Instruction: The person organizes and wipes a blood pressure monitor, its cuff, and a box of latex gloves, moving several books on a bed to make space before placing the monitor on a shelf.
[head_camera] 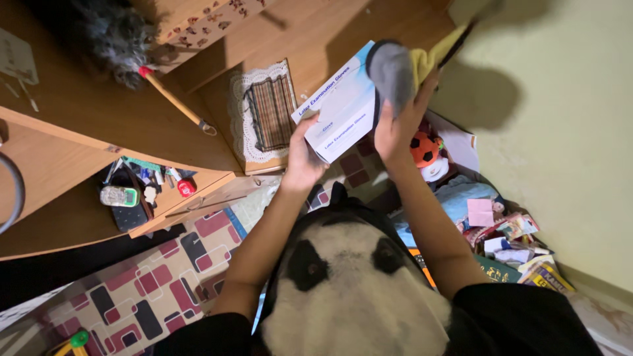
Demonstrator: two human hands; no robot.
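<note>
Above the desk (pixel 99 125), left hand (pixel 302 158) grasps one glove box (pixel 339 102); right hand's (pixel 394 128) grip clutches one grey cloth (pixel 393 72)

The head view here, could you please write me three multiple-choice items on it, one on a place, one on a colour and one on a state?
1. Where does the duster lie?
A. On the wooden desk, upper left
B. On the patterned floor
C. In the pile by the wall

2. What colour is the cloth by the right hand?
A. Red
B. Yellow
C. Blue

3. How is the glove box being kept?
A. Lying flat on the floor
B. Standing alone on the desk
C. Held up, with the left hand at its lower end

Answers: 1 A, its grey head and handle rest on the desk. 2 B, the cloth shows yellow next to a grey pad. 3 C, the left hand grips its end and the right hand is at its side.
</note>
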